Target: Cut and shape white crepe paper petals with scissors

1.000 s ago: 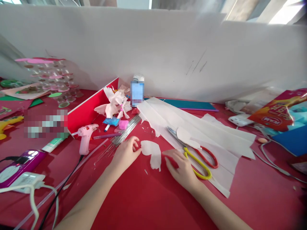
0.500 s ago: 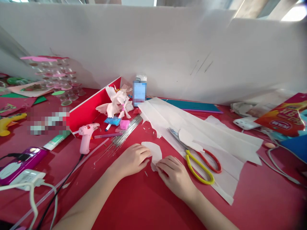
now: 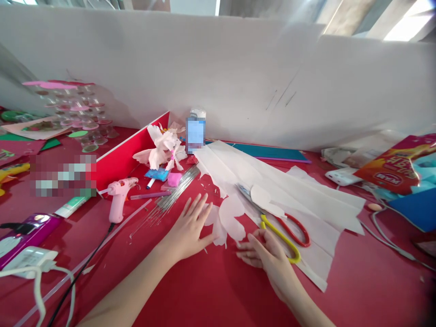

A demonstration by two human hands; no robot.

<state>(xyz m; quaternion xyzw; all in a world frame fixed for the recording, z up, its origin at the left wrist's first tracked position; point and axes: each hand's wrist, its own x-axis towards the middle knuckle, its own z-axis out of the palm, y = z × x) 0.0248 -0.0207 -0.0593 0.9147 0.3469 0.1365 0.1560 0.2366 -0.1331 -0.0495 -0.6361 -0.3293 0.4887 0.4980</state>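
White cut paper petals (image 3: 232, 215) lie spread on the red table (image 3: 204, 290) between my hands. My left hand (image 3: 190, 227) has its fingers spread, its fingertips at the left edge of the petals. To the right of them, my right hand (image 3: 265, 250) is turned partly palm up with loosely bent, parted fingers and nothing in it. Behind that hand, scissors (image 3: 284, 236) with yellow and red handles rest on large white paper sheets (image 3: 286, 195). Another rounded white cutout (image 3: 262, 196) lies over the scissors' blades.
A pink glue gun (image 3: 118, 200), thin wires (image 3: 179, 188) and a white paper flower (image 3: 161, 147) are at the left. A phone (image 3: 195, 134) stands at the back. Cables (image 3: 39, 290) cross the lower left. A red packet (image 3: 395, 165) is at the right.
The single paper piece between my hands now shows as separate, fanned-out petals. My left hand has spread its fingers. My right hand has moved right, turned over and let go of the paper.
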